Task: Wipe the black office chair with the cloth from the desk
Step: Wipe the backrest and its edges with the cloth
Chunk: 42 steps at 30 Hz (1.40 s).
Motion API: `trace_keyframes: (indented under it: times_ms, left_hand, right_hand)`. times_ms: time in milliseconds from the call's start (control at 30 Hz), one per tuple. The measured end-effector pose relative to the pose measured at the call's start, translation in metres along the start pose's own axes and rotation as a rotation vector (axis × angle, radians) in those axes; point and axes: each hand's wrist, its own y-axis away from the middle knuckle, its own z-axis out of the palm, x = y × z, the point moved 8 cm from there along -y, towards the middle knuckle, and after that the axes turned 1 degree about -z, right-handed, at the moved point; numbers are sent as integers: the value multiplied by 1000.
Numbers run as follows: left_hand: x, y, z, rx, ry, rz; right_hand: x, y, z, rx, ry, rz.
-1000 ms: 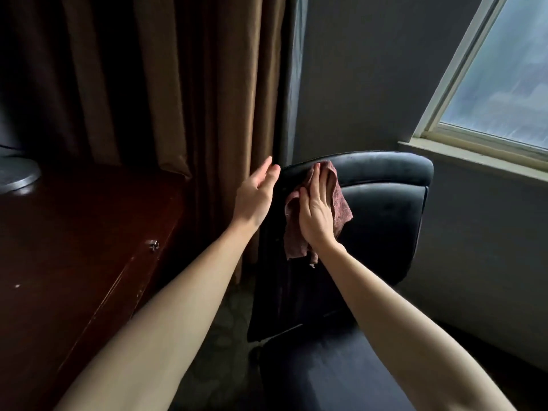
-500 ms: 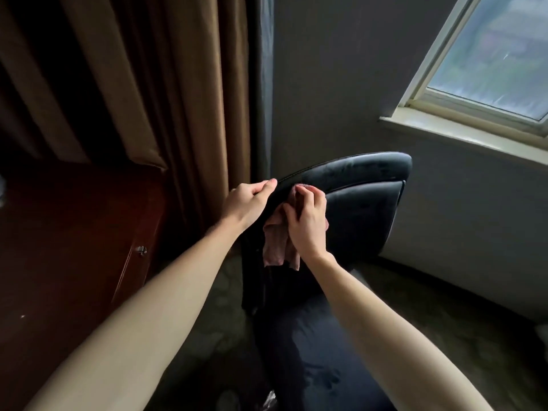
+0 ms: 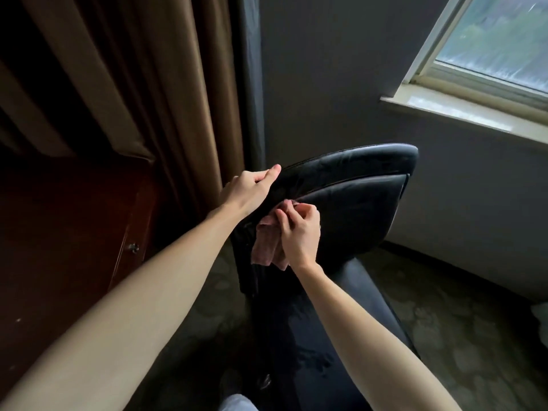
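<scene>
The right hand (image 3: 299,232) clutches the pink cloth (image 3: 265,247), now dropped from the black office chair (image 3: 355,209) top edge to its headrest seam. The left hand (image 3: 252,188) has clamped the top corner. Wiping looks barely begun.

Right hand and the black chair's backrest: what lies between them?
The pink cloth: the right hand grips it against the backrest, as the head view shows.
</scene>
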Motion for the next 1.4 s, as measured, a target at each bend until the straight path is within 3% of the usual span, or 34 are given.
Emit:
trace_keyframes:
  times_ms: [100,367,633,800,1033,1267,1400]
  left_hand:
    - [-1,1,2,46,24,-26]
    - [-2,7,3,130,17,-45]
    - [-6,4,5,131,30,-48]
    - [-9,2,3,181,17,-64]
    - [-9,0,4,197,19,-51]
    - [-10,0,5,184,13,-50]
    - [-7,3,5,149,39,-48]
  right_hand:
    - [-1,-2,-2,2,20,-76]
    - [8,-30,-14,-7,-27,-62]
    - [79,-81,-73,171,-137,414]
    - [30,-44,-28,58,-94,143]
    - [25,-10,-2,-107,-107,29]
    - [24,-12,-9,19,-311,160]
    - [22,-12,-7,70,-285,226]
